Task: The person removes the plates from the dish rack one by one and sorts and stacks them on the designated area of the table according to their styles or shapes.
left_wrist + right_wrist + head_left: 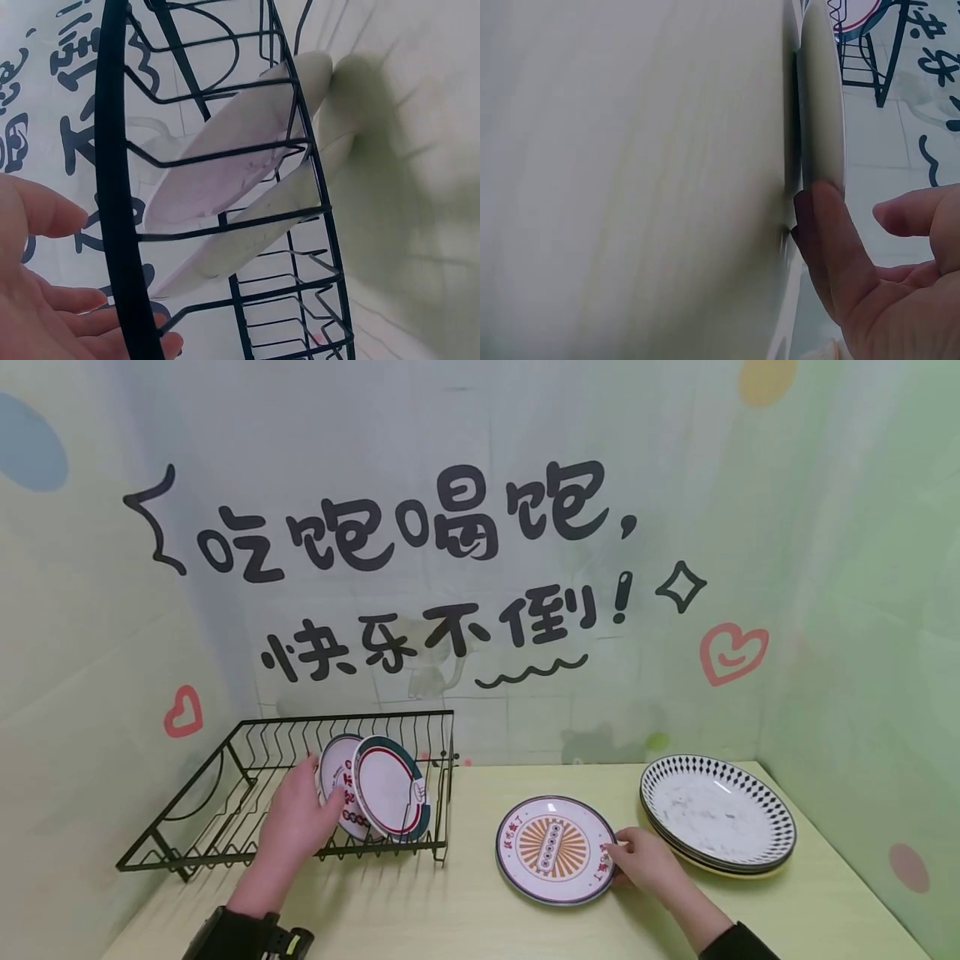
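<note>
My left hand point(298, 814) is over the wire dish rack point(247, 810), fingers spread just beyond its top rail in the left wrist view. Its thumb overlaps a white plate with red lettering point(339, 777) in the head view. In front of that leans a plate with a green and red border point(386, 793); both stand on edge between the wires. With my right hand point(647, 862) I pinch the right rim of a printed plate point(555, 852) by the table, its sunburst side up. In the right wrist view one digit stays raised above the rim point(825, 112).
At the right, wider plates are stacked, the top plate point(720, 814) edged with black diamonds. The table point(465, 927) is pale yellow. Behind it hangs a backdrop point(480, 718) with large lettering. The rack's wires and raised rail surround the upright plates.
</note>
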A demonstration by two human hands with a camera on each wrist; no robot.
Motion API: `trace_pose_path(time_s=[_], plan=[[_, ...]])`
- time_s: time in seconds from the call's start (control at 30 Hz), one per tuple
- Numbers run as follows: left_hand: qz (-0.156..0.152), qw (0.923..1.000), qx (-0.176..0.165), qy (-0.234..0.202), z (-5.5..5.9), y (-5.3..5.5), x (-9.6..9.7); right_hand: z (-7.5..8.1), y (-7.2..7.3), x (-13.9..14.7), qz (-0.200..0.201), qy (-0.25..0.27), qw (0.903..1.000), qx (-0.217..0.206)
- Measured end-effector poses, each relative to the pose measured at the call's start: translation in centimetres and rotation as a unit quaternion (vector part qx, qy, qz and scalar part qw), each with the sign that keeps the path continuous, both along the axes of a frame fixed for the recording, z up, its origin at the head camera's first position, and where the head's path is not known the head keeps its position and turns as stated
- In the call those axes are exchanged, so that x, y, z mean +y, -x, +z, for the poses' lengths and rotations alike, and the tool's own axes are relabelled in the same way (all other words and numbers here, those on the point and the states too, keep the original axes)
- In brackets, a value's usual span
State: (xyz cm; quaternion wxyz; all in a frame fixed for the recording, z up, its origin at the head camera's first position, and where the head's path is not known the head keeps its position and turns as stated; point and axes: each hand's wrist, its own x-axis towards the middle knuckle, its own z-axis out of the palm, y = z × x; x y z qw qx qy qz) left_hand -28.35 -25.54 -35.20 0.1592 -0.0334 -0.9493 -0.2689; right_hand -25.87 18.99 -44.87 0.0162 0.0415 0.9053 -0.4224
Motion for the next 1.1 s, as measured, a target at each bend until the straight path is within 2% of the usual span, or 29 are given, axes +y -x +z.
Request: trace_pose_path(time_s=[0.2,0.33,0.5,0.73,1.1], plan=[[0.002,0.9998,-0.021,-0.006,0.2,0.9,-0.2,0.7,-0.3,0.3,0.015,-0.08,0.9966,0.012],[0.005,0.9997,-0.021,-0.01,0.3,1.3,-0.2,1.0,-0.5,0.5,0.022,-0.092,0.9953,0.018],[0.011,0.9996,-0.027,-0.003,0.4,1.5,-0.2,1.7,-0.8,0.8,0.026,-0.118,0.991,0.059],[0.009,0.9996,-0.028,-0.003,0.4,1.8,-0.4,3.1,-1.2,1.0,0.03,-0.122,0.9868,0.103],[0.008,0.9988,-0.048,-0.01,0.2,2.3,-0.5,4.2,-1.7,1.1,0.041,-0.168,0.9734,0.151]])
